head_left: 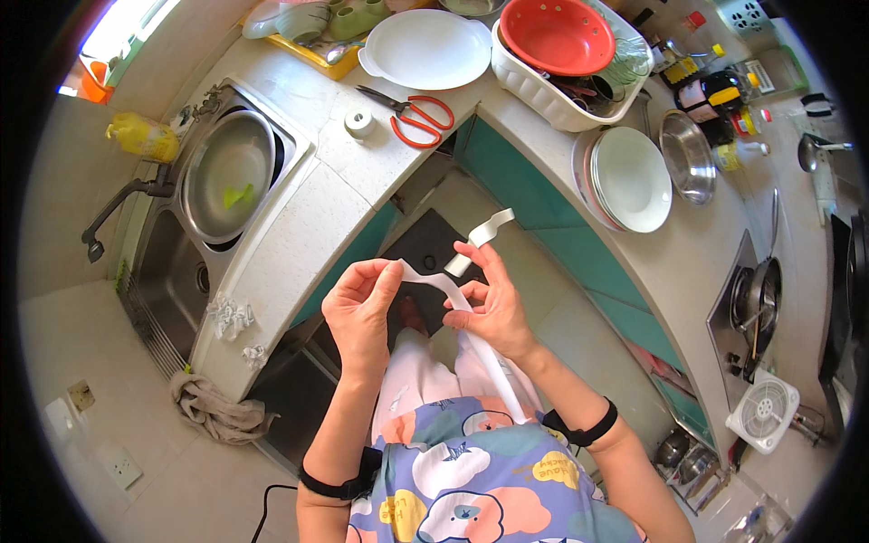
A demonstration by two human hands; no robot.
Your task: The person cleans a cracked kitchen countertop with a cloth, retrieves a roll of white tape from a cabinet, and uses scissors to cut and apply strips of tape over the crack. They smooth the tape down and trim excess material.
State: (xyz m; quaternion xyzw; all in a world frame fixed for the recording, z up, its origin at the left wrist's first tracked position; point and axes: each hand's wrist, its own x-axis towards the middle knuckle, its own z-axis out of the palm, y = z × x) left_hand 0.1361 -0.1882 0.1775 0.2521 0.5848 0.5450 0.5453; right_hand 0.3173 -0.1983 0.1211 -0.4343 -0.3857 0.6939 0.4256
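My left hand (362, 303) is closed, its thumb and forefinger pinching one end of a long white strip (493, 366). The strip runs across to my right hand (496, 308), whose thumb and fingers are closed on it, and its free part hangs down over my patterned top. A shorter, curled white piece (487, 231) sticks up by the raised fingertips of my right hand; whether it joins the long strip is hidden. On the counter ahead, a roll of white tape (359, 123) lies beside scissors with red handles (422, 121).
Beyond the scissors is a white oval dish (430, 50). A red basin (558, 36) sits in a white rack, near stacked plates (631, 179). At left, a metal basin (228, 176) rests in the sink (167, 281); a grey cloth (217, 409) drapes over the counter edge. A stove pan (765, 294) is right.
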